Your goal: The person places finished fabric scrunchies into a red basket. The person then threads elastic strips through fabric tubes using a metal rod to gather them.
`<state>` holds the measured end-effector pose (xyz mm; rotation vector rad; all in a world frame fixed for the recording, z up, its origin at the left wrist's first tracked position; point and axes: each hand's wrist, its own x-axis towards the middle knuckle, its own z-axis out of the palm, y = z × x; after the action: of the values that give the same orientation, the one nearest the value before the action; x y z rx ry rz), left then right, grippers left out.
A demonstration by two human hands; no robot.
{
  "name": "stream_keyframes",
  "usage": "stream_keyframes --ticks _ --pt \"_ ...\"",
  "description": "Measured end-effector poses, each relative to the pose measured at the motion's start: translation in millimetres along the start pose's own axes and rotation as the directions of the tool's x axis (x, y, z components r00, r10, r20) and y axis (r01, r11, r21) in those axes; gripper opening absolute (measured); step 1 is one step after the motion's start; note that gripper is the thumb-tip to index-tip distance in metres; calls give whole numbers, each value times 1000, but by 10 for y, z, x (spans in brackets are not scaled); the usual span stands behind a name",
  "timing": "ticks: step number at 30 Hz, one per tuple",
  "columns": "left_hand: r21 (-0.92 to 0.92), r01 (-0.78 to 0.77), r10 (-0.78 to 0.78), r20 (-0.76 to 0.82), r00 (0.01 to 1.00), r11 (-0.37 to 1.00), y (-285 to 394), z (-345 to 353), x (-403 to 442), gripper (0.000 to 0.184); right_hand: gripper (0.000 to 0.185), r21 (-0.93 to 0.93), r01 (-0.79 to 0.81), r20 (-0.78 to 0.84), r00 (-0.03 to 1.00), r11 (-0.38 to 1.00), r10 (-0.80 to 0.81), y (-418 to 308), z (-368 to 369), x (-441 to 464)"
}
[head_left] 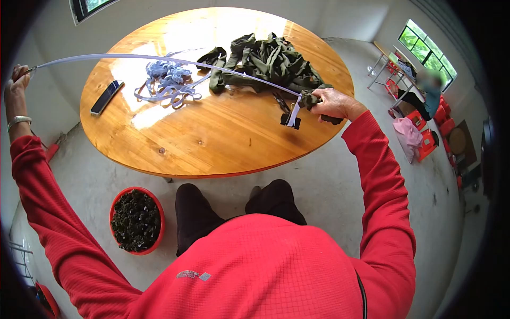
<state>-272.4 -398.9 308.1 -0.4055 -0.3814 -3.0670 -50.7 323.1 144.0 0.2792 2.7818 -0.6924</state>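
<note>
At the far left, my left hand [19,82] is raised with its fingers closed on one end of a pale elastic band [159,57], where a small metal tip shows. The band stretches in a shallow arc across the table to my right hand [337,103]. That hand grips a bunched piece of dark green cloth [309,99], and a short length of band hangs below it near a small black piece [290,122]. Dark thread snips [280,101] lie beside it. Behind, a heap of dark green cloth [271,64] rests next to a tangle of pale blue-white bands [167,80].
A dark phone [107,98] lies on the left of the oval wooden table [212,154]. On the floor by my legs stands a red basin [161,212] full of dark pieces. At right, another person [431,101] sits near red stools and a pink bag [407,135].
</note>
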Motion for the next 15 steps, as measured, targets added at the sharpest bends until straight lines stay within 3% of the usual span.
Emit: stream_keyframes --ticks 4,6,8,9,10,12,13,15 --pt "242 -160 155 38 987 957 126 -359 140 26 27 -117 -1 -124 992 993 -13 188 -4 7" --pt "485 -283 267 104 958 828 46 -727 228 27 24 -109 10 -122 992 994 -23 240 23 6" --pt "459 -239 227 83 970 856 -205 -1141 235 29 23 -42 42 -74 996 998 -45 268 98 -24" --pt "174 -59 49 60 997 983 -190 -1351 342 30 23 64 84 -31 996 994 -82 203 163 -70" --pt "298 -124 160 -101 982 947 -778 -1200 -9 29 23 172 121 8 992 978 -124 67 259 -133" --pt "480 -102 252 -260 932 871 -1691 -1196 -401 29 24 326 211 70 967 921 -246 -96 429 -131" --pt "467 -44 204 -299 932 883 -1909 -1351 -431 28 24 375 267 95 941 888 -324 -149 514 -97" --pt "365 65 88 -386 918 929 -2343 -1584 -528 26 21 405 243 149 934 881 -326 -395 594 -143"
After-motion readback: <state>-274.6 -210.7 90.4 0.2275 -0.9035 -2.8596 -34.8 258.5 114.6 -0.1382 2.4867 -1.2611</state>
